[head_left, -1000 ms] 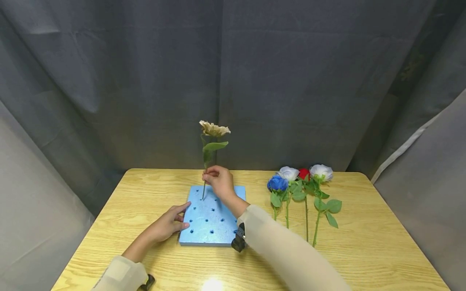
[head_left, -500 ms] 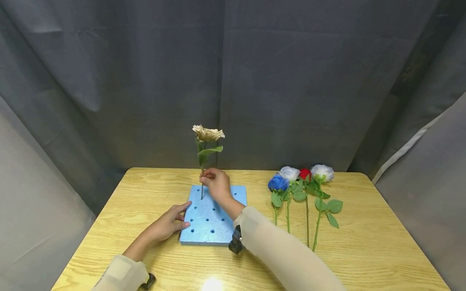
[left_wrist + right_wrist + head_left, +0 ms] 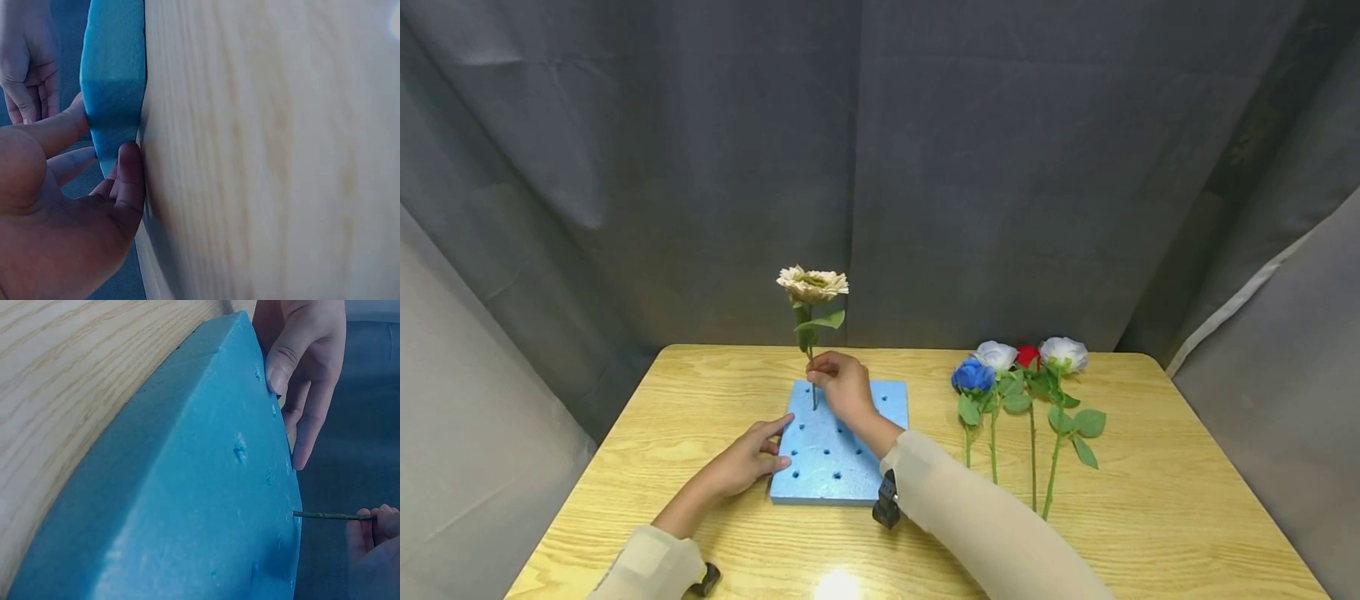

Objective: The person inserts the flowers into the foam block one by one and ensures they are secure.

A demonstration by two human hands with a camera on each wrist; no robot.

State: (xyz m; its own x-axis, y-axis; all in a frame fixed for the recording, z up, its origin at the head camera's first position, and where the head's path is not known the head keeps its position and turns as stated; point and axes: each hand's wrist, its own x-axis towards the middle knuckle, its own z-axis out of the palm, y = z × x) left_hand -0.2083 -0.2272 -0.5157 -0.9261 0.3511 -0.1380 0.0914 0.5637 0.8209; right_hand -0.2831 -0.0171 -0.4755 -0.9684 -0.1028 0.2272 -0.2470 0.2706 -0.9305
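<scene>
A cream artificial flower (image 3: 812,285) with flat, layered petals and green leaves stands nearly upright over the blue foam board (image 3: 831,446). My right hand (image 3: 846,390) pinches its stem between thumb and fingers, and the stem's lower end meets a hole in the board's back left part. In the right wrist view that stem (image 3: 331,515) runs into the foam; how deep it goes is hidden. At the board's left edge, my left hand (image 3: 741,462) rests with thumb and index finger spread, touching it. The left wrist view shows its fingers against the board's side (image 3: 112,94).
To the right on the wooden table (image 3: 1150,517) lie a blue rose (image 3: 973,376), two whitish roses, one the near-white rose (image 3: 1063,355), and a red flower (image 3: 1027,357). Several other holes dot the board. A grey curtain (image 3: 737,167) hangs behind the table.
The cream flower's head has moved left and down, tilting its face more toward me. My right hand has shifted slightly left and down with the stem. My left hand stays put.
</scene>
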